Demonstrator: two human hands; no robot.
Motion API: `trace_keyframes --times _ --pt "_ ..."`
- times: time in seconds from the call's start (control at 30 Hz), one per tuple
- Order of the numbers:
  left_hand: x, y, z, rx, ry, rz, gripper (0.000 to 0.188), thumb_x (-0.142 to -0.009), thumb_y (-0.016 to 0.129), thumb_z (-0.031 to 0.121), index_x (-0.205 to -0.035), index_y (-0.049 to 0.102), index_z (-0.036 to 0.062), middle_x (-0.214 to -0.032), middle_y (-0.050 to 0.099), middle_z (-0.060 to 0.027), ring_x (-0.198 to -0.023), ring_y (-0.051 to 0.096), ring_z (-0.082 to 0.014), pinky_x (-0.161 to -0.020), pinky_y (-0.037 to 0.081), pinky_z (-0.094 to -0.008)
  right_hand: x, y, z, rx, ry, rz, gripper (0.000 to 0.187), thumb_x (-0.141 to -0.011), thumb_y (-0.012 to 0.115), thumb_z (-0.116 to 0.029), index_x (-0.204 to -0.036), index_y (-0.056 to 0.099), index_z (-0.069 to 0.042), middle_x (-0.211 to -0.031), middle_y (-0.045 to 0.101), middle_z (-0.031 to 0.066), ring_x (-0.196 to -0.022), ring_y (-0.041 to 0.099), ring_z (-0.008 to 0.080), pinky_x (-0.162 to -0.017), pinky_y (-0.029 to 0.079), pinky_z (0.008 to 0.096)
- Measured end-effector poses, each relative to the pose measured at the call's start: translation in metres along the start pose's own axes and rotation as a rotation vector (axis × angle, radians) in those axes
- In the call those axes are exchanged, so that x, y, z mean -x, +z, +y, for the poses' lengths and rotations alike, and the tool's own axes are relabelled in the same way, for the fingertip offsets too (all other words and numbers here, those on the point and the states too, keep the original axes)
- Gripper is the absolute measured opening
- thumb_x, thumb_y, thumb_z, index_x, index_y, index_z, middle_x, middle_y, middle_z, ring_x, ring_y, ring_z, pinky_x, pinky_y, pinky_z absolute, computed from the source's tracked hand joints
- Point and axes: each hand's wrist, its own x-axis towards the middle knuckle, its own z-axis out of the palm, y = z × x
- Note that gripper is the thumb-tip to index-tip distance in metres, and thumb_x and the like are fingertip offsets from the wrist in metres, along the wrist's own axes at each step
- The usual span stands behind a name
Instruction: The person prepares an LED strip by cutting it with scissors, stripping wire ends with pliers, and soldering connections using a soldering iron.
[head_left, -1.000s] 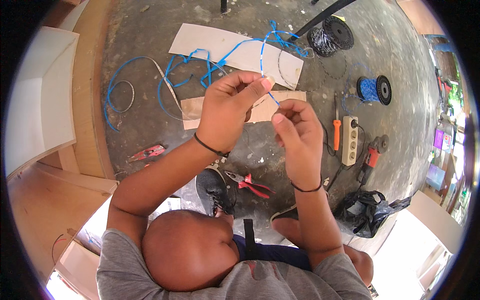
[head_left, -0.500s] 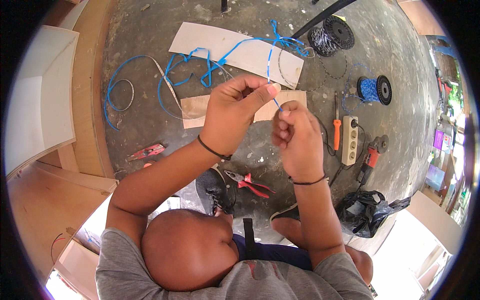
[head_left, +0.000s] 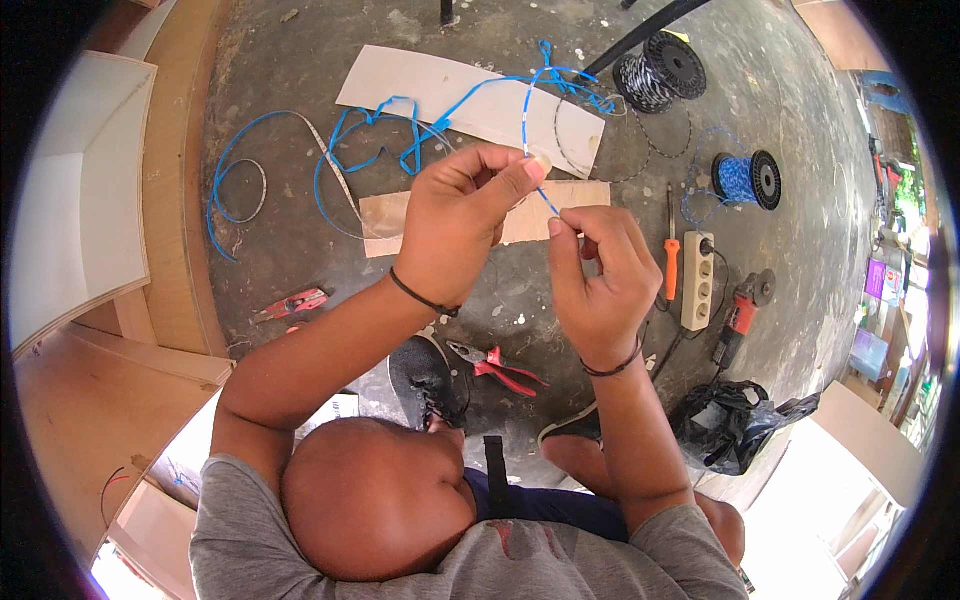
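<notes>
A thin blue-and-white cord (head_left: 525,125) runs down from a tangle of blue strap (head_left: 415,135) into my left hand (head_left: 460,215), which pinches it between thumb and fingers. A short piece of the cord spans the gap to my right hand (head_left: 605,285), whose thumb and forefinger grip it lower down. The other fingers of my right hand are curled. Both hands are held up over the floor, above a light wooden board (head_left: 555,212). Behind it, a longer pale board (head_left: 430,80) lies partly under the blue strap.
On the floor are red-handled pliers (head_left: 495,368), a red cutter (head_left: 292,304), an orange-handled screwdriver (head_left: 671,268), a power strip (head_left: 698,282), an angle grinder (head_left: 740,318) and a black plastic bag (head_left: 735,425). At right stand a black-and-white cord spool (head_left: 675,72) and a blue cord spool (head_left: 745,180).
My right hand has turned and its fingers have opened out somewhat, now pinching the cord with thumb and forefinger. My left hand has barely shifted, still pinching the cord.
</notes>
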Motion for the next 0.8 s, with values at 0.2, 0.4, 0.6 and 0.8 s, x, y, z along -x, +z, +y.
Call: trace_keyframes --times 0.2,0.4,0.6,0.8 --pt "0.001 -0.003 -0.006 -0.018 0.017 -0.054 0.013 -0.086 0.069 0.016 -0.088 0.064 0.0037 -0.06 0.047 0.0074 -0.048 0.033 0.0001 -0.042 0.022 -0.0199 -0.003 -0.01 0.004 -0.753 0.737 -0.19 0.002 -0.081 0.059 -0.003 -0.082 0.059 -0.001 -0.073 0.057 0.0022 -0.061 0.051 0.0099 -0.051 0.041 0.0243" --pt "-0.016 -0.018 -0.025 -0.235 0.002 -0.1 0.015 -0.086 0.068 0.018 -0.092 0.064 0.0045 -0.06 0.044 0.0077 -0.046 0.032 -0.0009 -0.041 0.022 -0.0202 0.003 -0.003 0.032 -0.764 0.907 -0.2 0.013 -0.084 0.055 -0.011 -0.077 0.057 0.0 -0.064 0.052 -0.0009 -0.058 0.043 0.0056 -0.051 0.034 0.022" --pt "-0.029 -0.049 -0.06 -0.482 0.222 -0.057 0.02 -0.091 0.059 0.02 -0.101 0.064 0.0026 -0.071 0.054 0.0038 -0.052 0.039 -0.0021 -0.046 0.032 -0.0185 0.029 -0.025 0.086 -0.191 0.579 -0.522 0.014 -0.082 0.055 -0.013 -0.078 0.055 0.001 -0.063 0.051 0.001 -0.061 0.045 0.0066 -0.053 0.037 0.0239" --pt "-0.038 -0.071 -0.086 -0.678 0.027 -0.194 0.028 -0.095 0.05 0.024 -0.106 0.064 0.0021 -0.081 0.062 -0.0003 -0.06 0.046 -0.004 -0.054 0.039 -0.0199 0.047 -0.017 0.117 -0.591 0.918 -0.733 0.012 -0.08 0.055 -0.015 -0.074 0.051 -0.006 -0.063 0.042 -0.004 -0.056 0.039 0.0052 -0.049 0.03 0.0218"
